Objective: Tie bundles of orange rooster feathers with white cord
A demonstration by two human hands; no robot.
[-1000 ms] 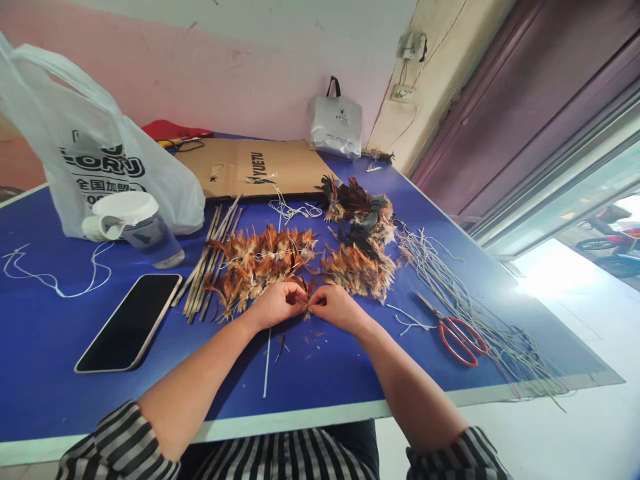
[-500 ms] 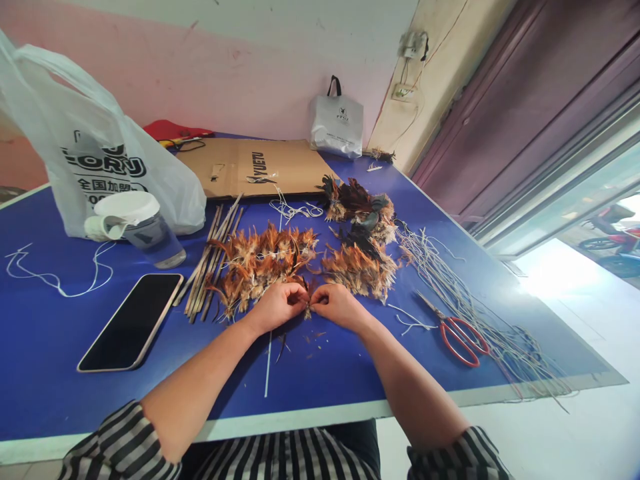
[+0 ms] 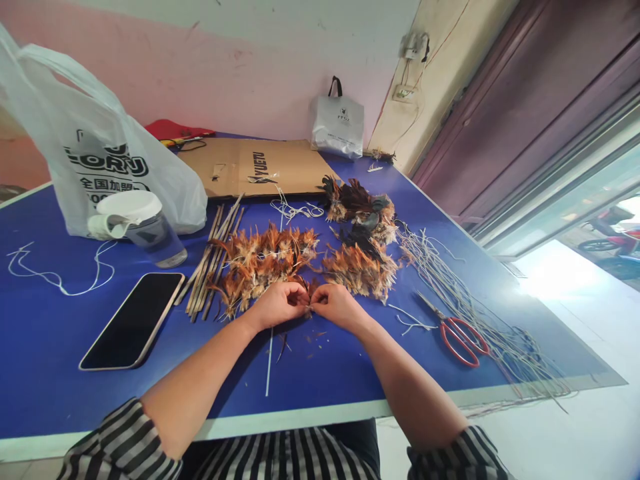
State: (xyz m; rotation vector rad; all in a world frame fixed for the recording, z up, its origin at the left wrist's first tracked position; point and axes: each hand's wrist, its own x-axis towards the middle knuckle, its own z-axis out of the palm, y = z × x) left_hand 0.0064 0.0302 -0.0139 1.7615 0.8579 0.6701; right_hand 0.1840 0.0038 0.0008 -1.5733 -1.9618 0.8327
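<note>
My left hand [image 3: 281,304] and my right hand [image 3: 338,306] meet at the middle of the blue table, fingertips almost touching. Both are closed in a pinch on a small feather bunch [image 3: 309,312], mostly hidden by the fingers. Just beyond my left hand lie rows of orange-brown feathers [image 3: 265,257] with white string among them. Past my right hand is a pile of orange and tan feathers [image 3: 360,270], with darker feathers [image 3: 357,200] behind it. Loose feather bits [image 3: 283,347] are scattered on the near side of my hands.
Left stand a phone [image 3: 133,321], a lidded plastic jug [image 3: 157,237], a plastic bag [image 3: 110,143] and thin sticks [image 3: 213,263]. Red-handled scissors [image 3: 463,340] and long strings [image 3: 470,293] lie right. Flattened cardboard [image 3: 225,170] and a silver bag [image 3: 337,127] are at the back.
The fingers have shifted very slightly around the feather bunch, and less of its lower end shows below them. Everything else on the table stays in place.
</note>
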